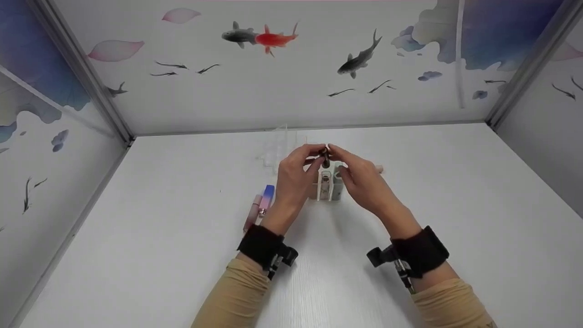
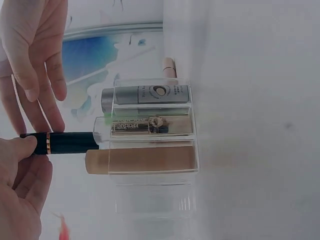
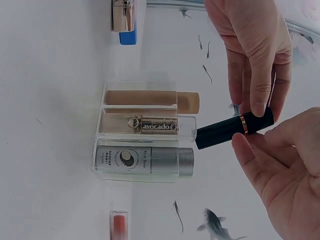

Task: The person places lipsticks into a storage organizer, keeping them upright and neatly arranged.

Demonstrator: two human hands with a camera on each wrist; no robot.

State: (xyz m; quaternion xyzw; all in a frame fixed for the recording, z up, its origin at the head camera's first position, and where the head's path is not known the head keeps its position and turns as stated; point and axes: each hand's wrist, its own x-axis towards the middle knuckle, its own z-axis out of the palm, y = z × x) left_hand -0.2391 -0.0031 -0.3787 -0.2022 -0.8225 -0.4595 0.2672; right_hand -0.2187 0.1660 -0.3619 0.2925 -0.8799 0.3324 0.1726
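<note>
My left hand [image 1: 296,175] pinches a slim black lipstick tube [image 2: 72,142] with a gold band near its upper end. In the right wrist view the left thumb [image 3: 261,95] lies along that end. My right hand [image 1: 366,184] has its fingertips at the tube's upper end, its thumb apart from it. Below stands a clear holder [image 3: 100,172] with a brown tube [image 2: 142,161], a clear-capped avocado lip tube [image 3: 157,125] and a silver-grey tube [image 3: 142,159]. The black tube's lower end overlaps the clear cap in the wrist views; contact is unclear.
Left of the holder, on the white table [image 1: 159,228], lie a blue-and-pink tube [image 1: 267,198] and a dusky pink tube [image 1: 252,213] near my left wrist. A small pink tube [image 1: 379,169] is behind my right hand. A clear stepped rack [image 1: 275,152] stands farther back.
</note>
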